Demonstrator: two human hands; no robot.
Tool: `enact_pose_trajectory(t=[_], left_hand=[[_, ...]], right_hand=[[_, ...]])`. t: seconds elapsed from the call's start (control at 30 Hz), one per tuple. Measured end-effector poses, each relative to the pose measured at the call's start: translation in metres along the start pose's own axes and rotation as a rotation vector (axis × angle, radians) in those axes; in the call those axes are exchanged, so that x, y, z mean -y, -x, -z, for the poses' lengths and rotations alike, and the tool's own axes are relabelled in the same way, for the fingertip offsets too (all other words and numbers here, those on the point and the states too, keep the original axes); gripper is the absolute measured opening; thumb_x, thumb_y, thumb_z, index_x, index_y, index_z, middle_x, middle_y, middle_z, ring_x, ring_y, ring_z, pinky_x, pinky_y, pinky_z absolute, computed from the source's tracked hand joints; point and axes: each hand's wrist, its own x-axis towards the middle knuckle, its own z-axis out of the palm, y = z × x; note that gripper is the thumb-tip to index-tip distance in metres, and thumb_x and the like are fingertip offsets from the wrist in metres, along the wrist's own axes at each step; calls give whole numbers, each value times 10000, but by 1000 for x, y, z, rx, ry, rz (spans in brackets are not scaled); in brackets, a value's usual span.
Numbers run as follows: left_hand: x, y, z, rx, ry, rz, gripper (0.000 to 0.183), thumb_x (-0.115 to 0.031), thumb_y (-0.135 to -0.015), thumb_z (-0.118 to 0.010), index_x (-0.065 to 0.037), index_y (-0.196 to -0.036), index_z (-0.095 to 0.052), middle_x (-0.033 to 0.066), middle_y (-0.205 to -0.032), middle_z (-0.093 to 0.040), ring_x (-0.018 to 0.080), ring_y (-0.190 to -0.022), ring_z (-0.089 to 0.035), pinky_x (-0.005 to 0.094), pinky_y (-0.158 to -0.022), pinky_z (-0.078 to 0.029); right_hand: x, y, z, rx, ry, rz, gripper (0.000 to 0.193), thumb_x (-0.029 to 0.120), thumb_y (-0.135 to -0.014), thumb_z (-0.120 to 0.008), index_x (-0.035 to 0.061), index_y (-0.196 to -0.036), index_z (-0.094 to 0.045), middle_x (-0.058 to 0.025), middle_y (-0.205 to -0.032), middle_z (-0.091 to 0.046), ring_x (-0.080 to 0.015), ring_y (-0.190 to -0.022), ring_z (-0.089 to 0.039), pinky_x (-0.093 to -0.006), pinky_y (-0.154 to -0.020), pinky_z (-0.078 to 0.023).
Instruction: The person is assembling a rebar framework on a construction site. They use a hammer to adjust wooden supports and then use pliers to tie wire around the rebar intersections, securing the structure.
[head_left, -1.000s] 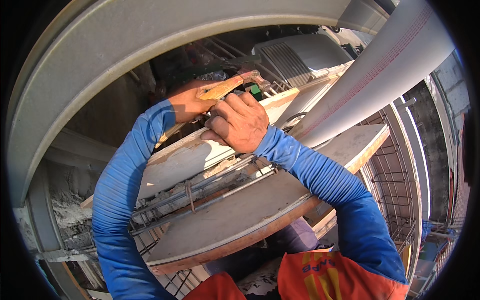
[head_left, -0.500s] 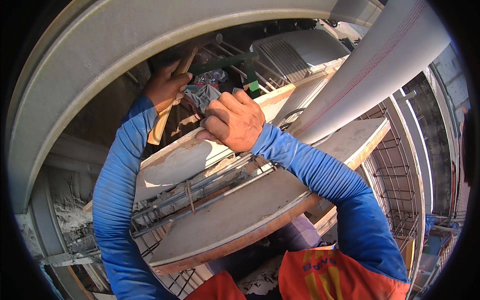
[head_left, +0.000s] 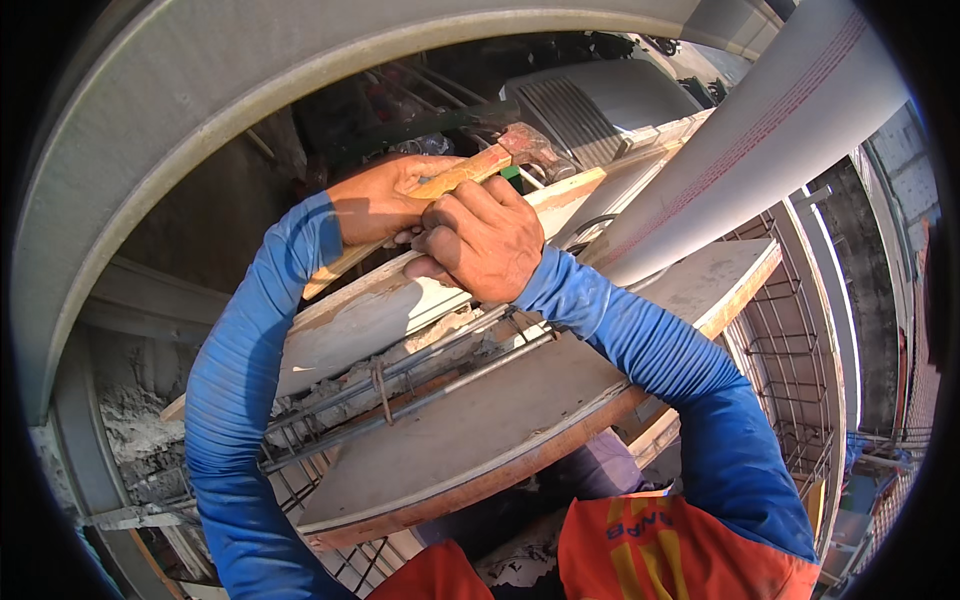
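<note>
My left hand [head_left: 375, 198] is wrapped round the wooden handle of a claw hammer [head_left: 462, 172]. Its worn, reddish metal head lies to the right, beyond my right hand's knuckles. The handle's lower end sticks out below my left wrist. My right hand [head_left: 484, 240] is closed, fingers curled, at the top edge of a pale plywood board [head_left: 350, 345] standing along the formwork. Whatever its fingertips pinch, if anything, is hidden. Both arms wear blue sleeves.
A second flat board [head_left: 480, 425] lies nearer me, with steel rebar [head_left: 390, 395] between the two. A thick white pipe [head_left: 740, 150] slants down from the upper right. A grey curved beam [head_left: 130, 140] arches over the left and top. Rebar mesh [head_left: 790, 350] stands at right.
The hammer has swung down to the right, its head now beside my right hand. My left hand came with it. My right hand has barely moved along the board's edge.
</note>
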Motion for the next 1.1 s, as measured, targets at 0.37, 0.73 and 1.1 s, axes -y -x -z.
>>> enact_pose_trajectory(t=[0.37, 0.73, 1.1], left_hand=[[0, -3, 12, -46, -40, 110, 614, -85, -977, -603, -80, -1554, -392, -52, -756, -509, 47, -596, -488, 224, -517, -408], [-3, 8, 6, -260, -93, 73, 583, -157, -973, -638, -82, -1516, -438, -47, -752, -543, 26, -564, -463, 213, -491, -393], [3, 0, 2, -90, 6, -10, 608, -109, -961, -652, -72, -1529, -440, -29, -881, -626, 22, -653, -515, 207, -553, -434]], right_hand=[[0, 1, -2, 27, 33, -7, 330, 401, -770, -759, 136, -834, -574, -22, -892, -596, -218, -755, -534, -372, -645, -371], [7, 0, 4, 73, 66, 1, 298, 403, -782, -739, 123, -760, -638, -28, -892, -585, -206, -822, -553, -354, -701, -416], [-1, -1, 0, 13, -8, -21, 326, 412, -745, -769, 134, -835, -623, -20, -879, -586, -222, -766, -542, -374, -666, -391]])
